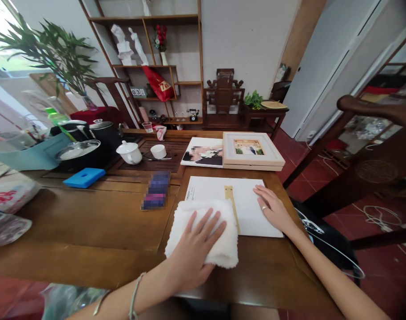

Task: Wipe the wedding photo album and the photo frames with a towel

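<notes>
My left hand point(194, 246) lies flat with fingers spread on a folded white towel point(219, 222), which rests on the wooden table point(99, 222) and overlaps the left part of a white board point(249, 200). My right hand point(272, 209), wearing a ring, rests flat and open on the right side of that white board. A thin tan strip point(230, 198) runs down the board between my hands. Beyond the board stands a stack of white picture frames point(251, 151) with a photo print point(203, 153) beside it.
A tea tray holds a white teapot point(129, 152) and a cup point(158, 151). To the left sit a blue pad point(84, 177), pots with a glass lid point(77, 150) and plastic bags point(9, 195). A blurred small object point(155, 190) lies mid-table. Shelves point(156, 66) and chairs stand behind.
</notes>
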